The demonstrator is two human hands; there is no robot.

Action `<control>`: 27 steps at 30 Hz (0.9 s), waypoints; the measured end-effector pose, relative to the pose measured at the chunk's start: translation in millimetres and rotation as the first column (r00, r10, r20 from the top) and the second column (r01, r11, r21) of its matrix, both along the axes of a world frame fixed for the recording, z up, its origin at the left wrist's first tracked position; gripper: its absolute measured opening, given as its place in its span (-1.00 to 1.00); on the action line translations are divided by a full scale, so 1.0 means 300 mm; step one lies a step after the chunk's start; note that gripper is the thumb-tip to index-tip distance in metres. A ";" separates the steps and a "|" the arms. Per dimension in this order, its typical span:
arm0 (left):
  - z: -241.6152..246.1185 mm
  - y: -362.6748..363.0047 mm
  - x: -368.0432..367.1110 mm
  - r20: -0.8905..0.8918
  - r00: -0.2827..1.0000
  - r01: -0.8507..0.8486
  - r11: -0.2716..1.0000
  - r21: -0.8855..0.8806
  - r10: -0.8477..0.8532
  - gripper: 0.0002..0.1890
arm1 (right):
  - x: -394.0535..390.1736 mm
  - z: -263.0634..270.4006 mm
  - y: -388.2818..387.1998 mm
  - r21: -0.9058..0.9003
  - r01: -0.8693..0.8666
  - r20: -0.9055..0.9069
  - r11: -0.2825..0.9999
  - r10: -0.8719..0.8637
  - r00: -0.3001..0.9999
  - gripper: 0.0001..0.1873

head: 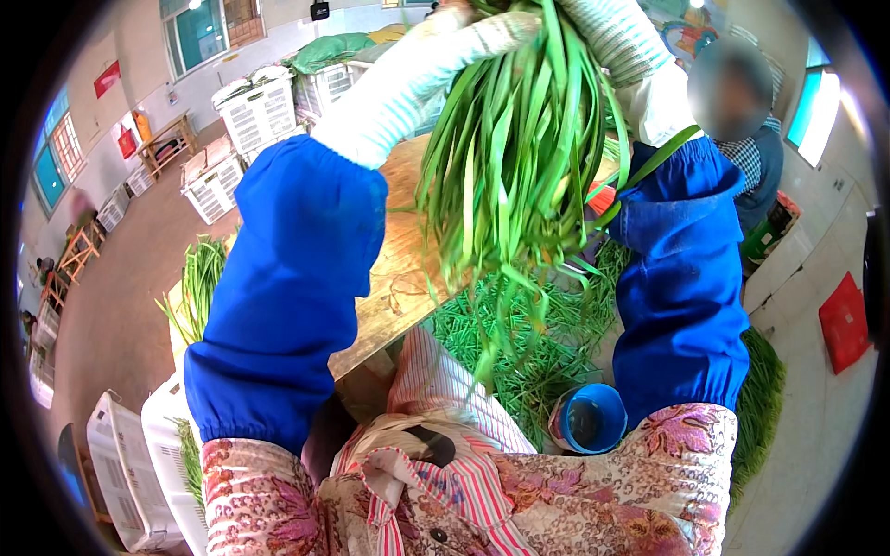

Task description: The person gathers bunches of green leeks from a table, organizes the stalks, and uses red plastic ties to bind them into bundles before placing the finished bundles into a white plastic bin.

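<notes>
A large bunch of long flat green leaves, likely Chinese chives (514,153), hangs tips down in front of me at the top of the view. My left hand (497,35), in a pale knitted glove, grips it from the left near the upper edge. My right hand's gloved part (615,35) lies against the bunch's upper right side; its fingers are cut off by the picture's edge. Blue sleeve covers (299,278) wrap both my forearms. Below the leaves is the wooden table (396,264), with bits of plant scattered on it.
Cut greens (514,347) heap on the floor beside the table, near a blue bucket (591,417). More leaves (201,278) lie on the table's left. White plastic crates (257,115) stack behind; others (125,472) stand lower left. A person (747,139) is at the right.
</notes>
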State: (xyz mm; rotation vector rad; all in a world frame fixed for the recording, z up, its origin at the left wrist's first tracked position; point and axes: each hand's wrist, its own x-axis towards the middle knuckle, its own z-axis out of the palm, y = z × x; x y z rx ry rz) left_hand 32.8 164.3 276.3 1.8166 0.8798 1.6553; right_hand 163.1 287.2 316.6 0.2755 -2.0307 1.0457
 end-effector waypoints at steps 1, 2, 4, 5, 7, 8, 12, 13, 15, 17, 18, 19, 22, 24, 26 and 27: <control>-0.002 0.023 0.025 0.018 1.000 0.013 1.000 -0.005 -0.013 -0.38 | 0.014 -0.013 0.015 0.012 0.002 0.015 1.000 -0.002 1.000 -0.66; -0.013 0.034 0.056 0.172 0.985 0.009 0.998 -0.063 0.002 -0.42 | 0.029 -0.021 0.031 0.026 0.011 0.025 1.000 -0.012 1.000 -0.64; -0.014 0.016 0.046 0.250 0.966 -0.033 0.990 -0.138 0.067 -0.58 | 0.033 -0.013 0.018 0.048 -0.019 0.023 0.999 0.018 1.000 -0.61; -0.031 0.030 0.010 0.173 0.971 -0.155 0.986 -0.058 0.162 -0.51 | 0.010 -0.028 0.024 0.052 -0.039 0.021 0.998 0.038 0.999 -0.59; -0.060 0.035 0.006 0.111 0.970 -0.197 0.969 -0.146 0.214 -0.60 | 0.034 -0.026 0.048 0.073 -0.027 0.028 0.997 0.025 0.999 -0.55; -0.089 0.073 0.039 0.167 0.979 -0.108 0.992 -0.062 0.117 -0.59 | 0.079 -0.018 0.058 0.095 0.013 0.036 0.995 -0.016 0.999 -0.53; -0.185 0.088 0.006 0.092 0.971 -0.234 0.957 0.169 0.221 -0.67 | 0.041 -0.061 0.104 0.109 -0.024 0.022 0.994 0.021 1.000 -0.45; -0.205 0.099 0.025 0.174 0.959 -0.240 0.968 0.079 0.224 -0.68 | 0.057 -0.058 0.108 0.134 -0.008 0.022 0.991 0.005 1.000 -0.43; -0.243 0.155 0.088 0.343 0.926 -0.102 0.978 -0.181 0.160 -0.69 | 0.115 -0.055 0.150 0.200 0.067 0.037 0.977 -0.075 0.996 -0.39; -0.267 0.098 -0.025 0.316 0.916 -0.131 0.931 -0.342 0.246 -0.64 | 0.047 -0.125 0.208 0.226 0.028 0.026 0.974 -0.035 0.999 -0.35; -0.262 0.069 -0.064 0.317 0.893 -0.236 0.931 -0.277 0.320 -0.59 | 0.064 -0.152 0.252 0.252 0.048 0.021 0.967 -0.055 0.998 -0.33; -0.250 0.030 -0.083 0.491 0.819 -0.176 0.944 -0.281 0.299 -0.60 | 0.075 -0.215 0.323 0.250 0.069 0.027 0.966 -0.078 0.997 -0.31; -0.259 0.009 -0.160 0.614 0.711 -0.207 0.936 -0.285 0.344 -0.62 | 0.240 -0.527 0.423 0.138 0.172 0.355 0.975 -0.211 0.911 -0.40; -0.244 -0.035 -0.209 0.622 0.658 -0.374 0.901 -0.219 0.425 -0.64 | 0.236 -0.668 0.308 0.076 0.117 0.547 0.990 -0.139 0.825 -0.13; -0.258 -0.028 -0.260 0.653 0.606 -0.419 0.880 -0.223 0.454 -0.69 | 0.143 -0.815 0.227 0.359 0.187 0.401 0.915 -0.332 0.854 0.03; -0.261 -0.024 -0.261 0.658 0.572 -0.451 0.858 -0.246 0.490 -0.69 | 0.078 -0.844 0.184 0.457 0.206 0.294 0.865 -0.366 0.883 0.08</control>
